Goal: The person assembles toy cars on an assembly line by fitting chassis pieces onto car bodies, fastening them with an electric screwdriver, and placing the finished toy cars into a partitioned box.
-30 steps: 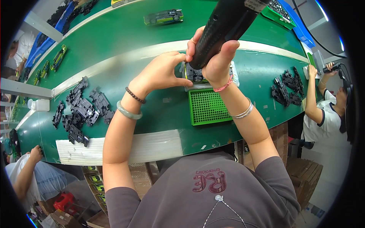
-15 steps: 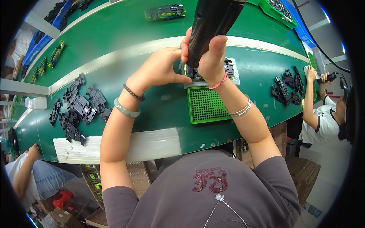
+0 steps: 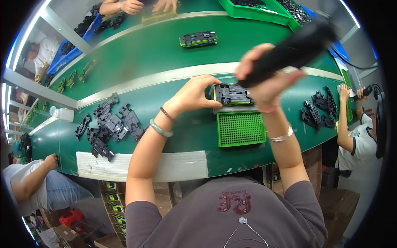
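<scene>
An upturned toy car (image 3: 233, 96) with a black underside and yellow-green body edges rests on a pale pad in front of me. My left hand (image 3: 195, 94) grips its left end between thumb and fingers. In my right hand (image 3: 266, 82) is a black electric screwdriver (image 3: 293, 47), smeared by motion and tilted up to the right. The hand and tool hide the car's right end, and the tool's tip cannot be made out. Just below the car sits a green perforated tray (image 3: 242, 130).
Black chassis parts lie in piles to the left (image 3: 109, 120) and right (image 3: 316, 107). Another upturned car (image 3: 198, 39) is on the green belt. Green bins (image 3: 256, 14) stand at the back right. Co-workers' hands (image 3: 132, 6) show at the far side; others work left and right.
The screwdriver has swung from upright over the car to a tilt up and right, exposing more of the car. My left hand stays at the car's left end. The whole view has shifted.
</scene>
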Motion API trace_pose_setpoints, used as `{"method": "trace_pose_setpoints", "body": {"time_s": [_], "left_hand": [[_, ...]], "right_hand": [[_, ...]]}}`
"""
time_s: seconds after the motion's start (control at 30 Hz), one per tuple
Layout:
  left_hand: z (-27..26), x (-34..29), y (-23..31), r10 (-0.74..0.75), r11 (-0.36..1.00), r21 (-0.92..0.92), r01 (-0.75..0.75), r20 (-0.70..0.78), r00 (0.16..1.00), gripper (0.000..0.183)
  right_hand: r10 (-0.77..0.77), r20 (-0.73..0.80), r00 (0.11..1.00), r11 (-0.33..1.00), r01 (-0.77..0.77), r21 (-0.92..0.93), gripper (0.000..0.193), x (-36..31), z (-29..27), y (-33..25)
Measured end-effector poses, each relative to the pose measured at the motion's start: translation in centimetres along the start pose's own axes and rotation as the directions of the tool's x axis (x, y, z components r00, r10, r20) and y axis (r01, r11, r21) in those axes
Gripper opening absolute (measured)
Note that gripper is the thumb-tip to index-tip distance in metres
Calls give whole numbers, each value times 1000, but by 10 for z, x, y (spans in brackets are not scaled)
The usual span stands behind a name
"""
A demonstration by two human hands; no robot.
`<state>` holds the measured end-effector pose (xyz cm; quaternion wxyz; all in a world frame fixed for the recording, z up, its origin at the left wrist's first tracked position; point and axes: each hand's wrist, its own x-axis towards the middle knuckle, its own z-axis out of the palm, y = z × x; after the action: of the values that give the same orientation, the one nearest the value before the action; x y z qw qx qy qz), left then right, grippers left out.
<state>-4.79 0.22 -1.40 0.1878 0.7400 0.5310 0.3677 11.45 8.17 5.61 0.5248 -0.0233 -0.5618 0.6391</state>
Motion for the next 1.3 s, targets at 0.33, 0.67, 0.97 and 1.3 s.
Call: {"method": "trace_pose_setpoints", "body": {"time_s": [0.33, 0.67, 0.97, 1.3], "left_hand": [[-132, -14, 17, -284, 921, -366, 133, -399, 872, 39], [-239, -52, -124, -739, 323, 764, 559, -165, 653, 44], [-205, 36, -177, -417, 633, 606, 482, -258, 872, 41], [-159, 100, -183, -252, 693, 618, 372, -276, 927, 35]], "right_hand": [[22, -294, 956, 962, -101, -254, 87, -65, -109, -46], [101, -272, 957, 947, -177, -270, 84, -84, -116, -27], [117, -282, 952, 933, -203, -297, 85, -80, -115, -29], [111, -279, 954, 928, -199, -314, 86, -82, -115, -27]]}}
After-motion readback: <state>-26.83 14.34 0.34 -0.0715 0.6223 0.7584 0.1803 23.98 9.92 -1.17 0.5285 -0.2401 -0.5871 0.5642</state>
